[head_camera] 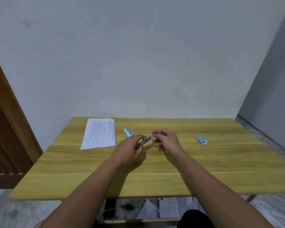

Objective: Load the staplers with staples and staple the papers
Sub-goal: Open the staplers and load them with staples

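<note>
Left hand [130, 146] grips a metal stapler [144, 142], fingers curled round its body, held just above the wooden table [155, 178]. Right hand [164, 139] pinches at the stapler's far tip, thumb and forefinger together; whether a staple strip lies between them is too small to tell. Step in hand, by judgement: loading this stapler. The next move calls for seating the strip straight in the channel and closing the magazine. Just beyond the left hand lies a second stapler [128, 132], pale blue and opened out. Farther left, one sheaf of printed papers [99, 133]; well apart to the right, one staple box [202, 139]. Count: two staplers, one sheaf, one box.
</note>
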{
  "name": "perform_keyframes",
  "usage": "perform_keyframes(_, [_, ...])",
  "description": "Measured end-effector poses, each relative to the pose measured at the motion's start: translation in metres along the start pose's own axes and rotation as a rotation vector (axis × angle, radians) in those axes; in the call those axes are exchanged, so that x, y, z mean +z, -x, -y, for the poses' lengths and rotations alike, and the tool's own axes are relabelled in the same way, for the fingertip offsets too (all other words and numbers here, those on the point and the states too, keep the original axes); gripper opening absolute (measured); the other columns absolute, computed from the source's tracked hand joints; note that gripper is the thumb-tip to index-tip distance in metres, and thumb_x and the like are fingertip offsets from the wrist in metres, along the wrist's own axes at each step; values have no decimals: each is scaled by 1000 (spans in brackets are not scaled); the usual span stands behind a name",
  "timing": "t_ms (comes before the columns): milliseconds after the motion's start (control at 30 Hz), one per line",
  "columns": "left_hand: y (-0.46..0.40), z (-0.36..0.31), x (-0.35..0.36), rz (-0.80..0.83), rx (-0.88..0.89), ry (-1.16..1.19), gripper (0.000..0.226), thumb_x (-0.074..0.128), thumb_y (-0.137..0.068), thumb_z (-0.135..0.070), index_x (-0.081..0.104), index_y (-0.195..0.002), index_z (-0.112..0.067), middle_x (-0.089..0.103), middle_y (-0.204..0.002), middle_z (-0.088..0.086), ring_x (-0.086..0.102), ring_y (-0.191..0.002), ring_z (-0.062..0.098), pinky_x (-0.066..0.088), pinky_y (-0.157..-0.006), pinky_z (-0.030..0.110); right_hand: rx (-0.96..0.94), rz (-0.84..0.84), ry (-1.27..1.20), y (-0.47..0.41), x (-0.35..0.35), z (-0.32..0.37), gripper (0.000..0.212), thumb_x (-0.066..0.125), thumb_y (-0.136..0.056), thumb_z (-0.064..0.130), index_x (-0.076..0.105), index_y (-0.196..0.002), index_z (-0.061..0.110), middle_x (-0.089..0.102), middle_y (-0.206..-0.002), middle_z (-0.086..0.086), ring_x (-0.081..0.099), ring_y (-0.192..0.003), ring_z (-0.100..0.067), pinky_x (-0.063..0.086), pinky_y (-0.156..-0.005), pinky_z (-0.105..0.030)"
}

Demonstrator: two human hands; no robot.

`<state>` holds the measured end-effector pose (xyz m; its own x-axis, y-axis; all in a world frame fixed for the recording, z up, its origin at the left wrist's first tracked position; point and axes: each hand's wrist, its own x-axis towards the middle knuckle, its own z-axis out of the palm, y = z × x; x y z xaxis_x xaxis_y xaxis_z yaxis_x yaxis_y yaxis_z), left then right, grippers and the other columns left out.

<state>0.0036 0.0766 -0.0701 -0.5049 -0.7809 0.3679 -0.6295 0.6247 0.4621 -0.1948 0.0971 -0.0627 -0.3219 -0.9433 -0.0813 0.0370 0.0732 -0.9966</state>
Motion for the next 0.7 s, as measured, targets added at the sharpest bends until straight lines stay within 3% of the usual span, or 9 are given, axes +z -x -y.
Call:
perform_keyframes(133, [0, -1, -2, 14, -6, 5, 32, 62, -97, -31, 46, -124, -38, 66, -90, -7, 61, -78, 20, 52, -68, 39, -47, 1, 53, 3, 0, 1, 20, 62, -99, 4, 78, -99, 14, 74, -86, -4, 68, -78, -15, 39, -50, -25])
perform_keyframes(267, [2, 0, -7, 37, -13, 13, 34, 66, -97, -33, 47, -125, -35, 68, -92, -9, 60, -72, 15, 47, -65, 33, -49, -15, 70, 3, 0, -6, 20, 61, -98, 3, 79, -98, 12, 73, -87, -4, 67, -75, -15, 38, -53, -27])
perform_keyframes(367, [2, 3, -10, 64, -40, 95, 33, 69, -97, -36, 50, -123, -36, 74, -90, -10, 69, -68, 10, 50, -64, 29, 6, -44, -22, 4, -1, -5, 13, 67, -96, 10, 79, -99, 15, 75, -93, -4, 67, -81, -18, 40, -56, -30])
perform_keyframes(433, [-1, -5, -16, 59, -101, 266, 31, 72, -96, -34, 53, -119, -32, 78, -85, -8, 73, -64, 12, 50, -56, 24, 143, -100, -320, 7, 0, -2, 17, 67, -99, 24, 76, -108, 13, 77, -100, -5, 69, -89, -22, 48, -66, -33])
perform_keyframes(500, [-8, -21, -22, 61, -230, 564, 30, 75, -94, -28, 55, -117, -25, 80, -86, -2, 74, -63, 19, 48, -47, 25, 320, -99, -775, 12, 5, 2, 39, 59, -102, 42, 71, -121, 10, 76, -110, -9, 69, -101, -27, 53, -80, -40])
perform_keyframes(567, [-17, -37, -22, 141, -417, 854, 32, 77, -93, -26, 58, -116, -14, 81, -89, 7, 71, -60, 18, 44, -43, 23, 381, -68, -1119, 16, 16, 6, 57, 50, -102, 53, 67, -127, 5, 74, -119, -15, 70, -109, -31, 54, -85, -46])
perform_keyframes(633, [-21, -45, -17, 267, -584, 1039, 33, 78, -92, -27, 61, -112, -8, 79, -98, 16, 64, -54, 13, 42, -41, 20, 328, -48, -1301, 20, 29, 8, 62, 43, -104, 53, 65, -128, 1, 75, -122, -16, 71, -117, -35, 52, -100, -52])
perform_keyframes(700, [-22, -45, -14, 327, -686, 1163, 35, 80, -90, -31, 65, -109, -7, 74, -102, 18, 56, -53, 10, 42, -39, 16, 306, -63, -1377, 25, 37, 11, 55, 41, -104, 45, 65, -127, 1, 78, -114, -14, 73, -115, -33, 45, -112, -54])
